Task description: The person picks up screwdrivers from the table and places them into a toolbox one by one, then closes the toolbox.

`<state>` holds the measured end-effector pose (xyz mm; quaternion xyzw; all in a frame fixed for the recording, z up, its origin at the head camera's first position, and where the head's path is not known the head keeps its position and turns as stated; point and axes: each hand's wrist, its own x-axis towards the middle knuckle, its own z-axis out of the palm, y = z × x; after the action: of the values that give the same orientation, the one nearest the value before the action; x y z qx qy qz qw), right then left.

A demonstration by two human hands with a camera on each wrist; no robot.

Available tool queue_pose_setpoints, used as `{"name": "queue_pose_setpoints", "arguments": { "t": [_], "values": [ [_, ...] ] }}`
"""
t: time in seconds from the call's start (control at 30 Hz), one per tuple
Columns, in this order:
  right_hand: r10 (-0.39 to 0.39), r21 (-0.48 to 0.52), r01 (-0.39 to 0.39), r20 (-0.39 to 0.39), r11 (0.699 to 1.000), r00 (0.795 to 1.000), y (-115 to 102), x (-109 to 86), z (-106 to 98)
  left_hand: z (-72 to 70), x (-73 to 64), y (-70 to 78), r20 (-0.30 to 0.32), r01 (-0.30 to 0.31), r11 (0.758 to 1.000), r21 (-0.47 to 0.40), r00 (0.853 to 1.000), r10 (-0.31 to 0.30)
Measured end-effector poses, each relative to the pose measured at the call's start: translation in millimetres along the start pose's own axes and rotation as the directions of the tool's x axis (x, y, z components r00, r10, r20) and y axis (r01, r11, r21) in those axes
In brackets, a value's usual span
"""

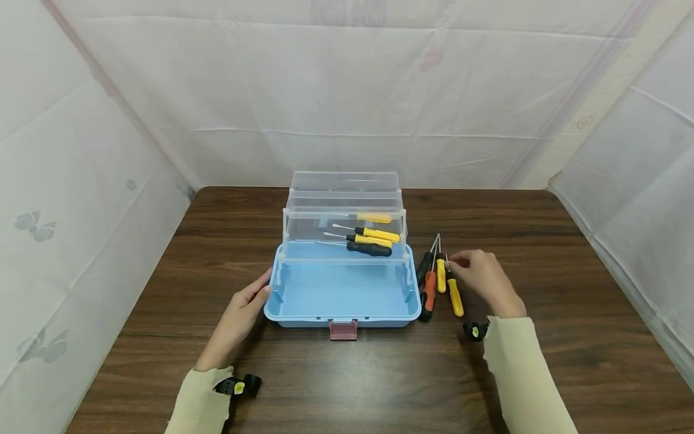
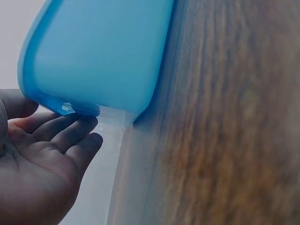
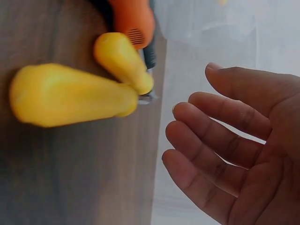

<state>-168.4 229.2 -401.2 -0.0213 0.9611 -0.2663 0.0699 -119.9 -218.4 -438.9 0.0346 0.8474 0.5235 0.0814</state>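
Observation:
A light blue toolbox [image 1: 343, 292] stands with its lid up and a clear tray [image 1: 303, 260] raised at the back. Against its left side rests my left hand [image 1: 238, 314]; in the left wrist view, the fingers [image 2: 70, 133] are loosely extended at the blue wall. To the right of the box lie several screwdrivers, among them an orange-and-black one [image 1: 430, 286], a yellow one [image 1: 441, 276] and another yellow one [image 1: 455, 295]. Close over the rightmost yellow screwdriver is my right hand [image 1: 485, 278]. The right wrist view shows its fingers loosely bent and apart from the yellow handles.
Several screwdrivers lie in the clear tray section, including a yellow-handled one [image 1: 382, 234] and a black-handled one [image 1: 370, 249]. A reddish latch [image 1: 343, 330] hangs at the box front. White sheeting [image 1: 347, 90] surrounds the back and sides of the wooden table [image 1: 358, 386].

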Motion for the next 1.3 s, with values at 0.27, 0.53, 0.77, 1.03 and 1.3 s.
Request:
{"name": "queue_pose_setpoints", "arguments": {
  "t": [0.27, 0.53, 0.77, 1.03, 1.3],
  "values": [
    [0.060, 0.037, -0.061, 0.020, 0.997, 0.998, 10.6, -3.7, 7.7, 0.1, 0.3, -0.7, -0.003, 0.008, 1.000, 0.003, 1.000, -0.008],
    [0.092, 0.024, -0.093, 0.040, 0.995, 0.995, 16.5, -7.3, 13.0, 0.1, 0.3, -1.4, -0.003, -0.008, 1.000, 0.012, 1.000, 0.008],
    [0.112, 0.016, -0.113, 0.073, 0.993, 0.991, 17.8, -7.9, 14.4, 0.4, 0.6, -1.5, -0.001, 0.002, 1.000, 0.011, 1.000, -0.002],
    [0.148, 0.015, -0.150, 0.122, 0.988, 0.982, 20.0, -9.8, 14.6, 1.3, 1.1, -1.7, -0.001, -0.016, 1.000, 0.014, 1.000, 0.016],
    [0.162, 0.014, -0.165, 0.137, 0.986, 0.977, 22.2, -9.9, 14.7, 0.9, 0.9, -1.4, -0.007, -0.006, 1.000, 0.027, 1.000, 0.006]
  ]
}}
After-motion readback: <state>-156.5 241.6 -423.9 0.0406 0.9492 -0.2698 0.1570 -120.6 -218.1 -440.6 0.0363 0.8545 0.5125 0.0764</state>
